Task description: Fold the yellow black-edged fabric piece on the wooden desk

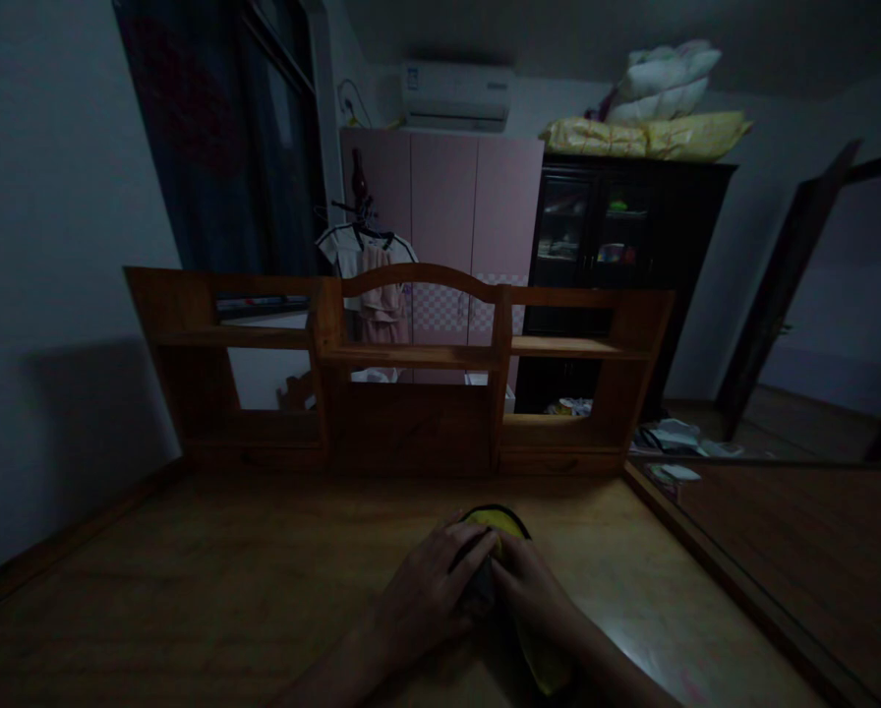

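From my position in the room, the left grip (pixel 433 568) and the right grip (pixel 527 578) were both engaged on one yellow-green item (pixel 494 517) with dark trim, low over the worktop (pixel 264 560). The left grip was narrow: its fingers lay bent over a dark grey portion of the item and pointed toward the right grip. The right grip was likewise narrow, holding the item with its fingertips close against those of the left grip. The rounded, dark-edged end of the item was exposed just beyond both grips; a further section showed on the near side of the right grip. Exact finger contact was hidden, and I could not tell whether the item rested on the worktop. Beyond both grips, at the far side of the worktop, stood a wooden shelf unit (pixel 411 357) with an arched middle rail. Farther beyond stood a pink wardrobe (pixel 441 202), with hanging garments (pixel 383 300) before it, left of the grips. To the right of the wardrobe, a dark cabinet (pixel 695 226) carried a yellow package (pixel 654 138).
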`<state>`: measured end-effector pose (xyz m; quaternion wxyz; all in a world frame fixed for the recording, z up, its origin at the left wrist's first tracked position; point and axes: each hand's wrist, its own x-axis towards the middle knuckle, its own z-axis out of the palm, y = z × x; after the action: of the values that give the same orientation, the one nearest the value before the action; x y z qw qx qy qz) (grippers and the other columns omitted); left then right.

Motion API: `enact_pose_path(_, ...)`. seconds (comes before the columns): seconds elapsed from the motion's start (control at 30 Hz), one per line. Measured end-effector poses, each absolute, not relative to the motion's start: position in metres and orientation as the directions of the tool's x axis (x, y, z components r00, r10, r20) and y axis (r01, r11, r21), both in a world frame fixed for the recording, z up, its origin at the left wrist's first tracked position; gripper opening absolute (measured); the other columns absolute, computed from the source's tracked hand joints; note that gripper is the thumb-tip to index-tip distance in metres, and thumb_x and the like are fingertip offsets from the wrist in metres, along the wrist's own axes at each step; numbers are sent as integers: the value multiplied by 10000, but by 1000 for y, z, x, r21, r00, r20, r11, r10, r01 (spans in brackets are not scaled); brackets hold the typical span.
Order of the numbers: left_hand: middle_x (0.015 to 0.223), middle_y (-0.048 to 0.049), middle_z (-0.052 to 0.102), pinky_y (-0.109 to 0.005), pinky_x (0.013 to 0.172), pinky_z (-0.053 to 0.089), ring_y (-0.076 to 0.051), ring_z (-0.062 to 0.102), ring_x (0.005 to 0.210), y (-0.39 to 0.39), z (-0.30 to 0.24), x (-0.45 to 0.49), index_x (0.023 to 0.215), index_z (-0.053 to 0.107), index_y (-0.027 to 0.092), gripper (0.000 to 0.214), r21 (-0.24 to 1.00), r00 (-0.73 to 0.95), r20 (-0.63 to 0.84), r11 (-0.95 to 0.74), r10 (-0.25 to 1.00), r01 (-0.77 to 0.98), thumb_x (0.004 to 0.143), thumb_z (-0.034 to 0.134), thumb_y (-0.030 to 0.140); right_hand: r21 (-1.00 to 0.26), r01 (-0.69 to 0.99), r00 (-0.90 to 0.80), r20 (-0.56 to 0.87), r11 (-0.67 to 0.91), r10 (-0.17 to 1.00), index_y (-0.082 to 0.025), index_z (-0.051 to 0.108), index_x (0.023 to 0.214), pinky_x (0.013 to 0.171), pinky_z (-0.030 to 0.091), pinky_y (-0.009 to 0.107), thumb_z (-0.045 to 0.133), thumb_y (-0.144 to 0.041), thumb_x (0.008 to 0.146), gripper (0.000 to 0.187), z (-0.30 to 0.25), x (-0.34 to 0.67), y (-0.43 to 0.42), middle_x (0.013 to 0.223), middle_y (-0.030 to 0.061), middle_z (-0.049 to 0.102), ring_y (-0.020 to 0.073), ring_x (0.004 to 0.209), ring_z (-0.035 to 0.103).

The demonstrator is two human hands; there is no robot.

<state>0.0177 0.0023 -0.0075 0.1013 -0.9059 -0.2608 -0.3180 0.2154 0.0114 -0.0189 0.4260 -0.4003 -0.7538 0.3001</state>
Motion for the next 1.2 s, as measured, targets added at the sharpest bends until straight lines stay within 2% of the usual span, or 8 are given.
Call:
enact_pose_path(0.23, 1386, -138, 448, -515, 1127, 343, -287, 422, 1300, 3, -8, 17, 1477, 268, 168, 817, -17, 668, 624, -847, 406, 531, 772, 678, 209, -813, 336, -295, 388, 475, 873, -181, 664, 1138, 865, 521, 363, 586, -311, 885, 295, -15, 214, 10, 1016, 80, 723, 251, 943, 659)
enact_pose_path(0.7, 1403, -134, 446, -510, 1118, 358, -286, 409, 1319, -1, -4, 18, 1486, 250, 178, 800, -30, 699, 584, -849, 413, 527, 798, 657, 202, -833, 319, -295, 366, 452, 882, -184, 688, 1122, 916, 488, 388, 570, -340, 896, 299, -10, 214, 8, 1087, 89, 721, 270, 1012, 650)
enact_pose_path(0.83, 1406, -134, 441, -513, 1131, 337, -286, 406, 1321, 1, -7, 18, 1488, 246, 175, 822, -39, 704, 587, -855, 400, 518, 779, 661, 183, -823, 375, -252, 353, 428, 901, -188, 680, 1150, 930, 484, 401, 601, -340, 874, 324, -11, 214, 7, 1134, 97, 708, 280, 1043, 637)
enact_pose_path(1.0, 1411, -134, 434, -506, 1128, 346, -287, 400, 1327, 1, -8, 18, 1484, 255, 177, 823, -31, 697, 590, -851, 408, 524, 768, 661, 170, -828, 352, -290, 347, 437, 892, -190, 683, 1144, 864, 515, 370, 582, -339, 890, 312, -11, 213, 7, 1078, 90, 725, 268, 981, 661)
enact_pose_path(1.2, 1404, -135, 442, -505, 1124, 355, -286, 409, 1323, -1, -4, 18, 1483, 250, 178, 827, -30, 702, 587, -856, 404, 517, 773, 673, 191, -814, 379, -271, 357, 440, 894, -176, 688, 1121, 887, 506, 400, 597, -350, 876, 315, -17, 215, 9, 1052, 95, 721, 276, 974, 654)
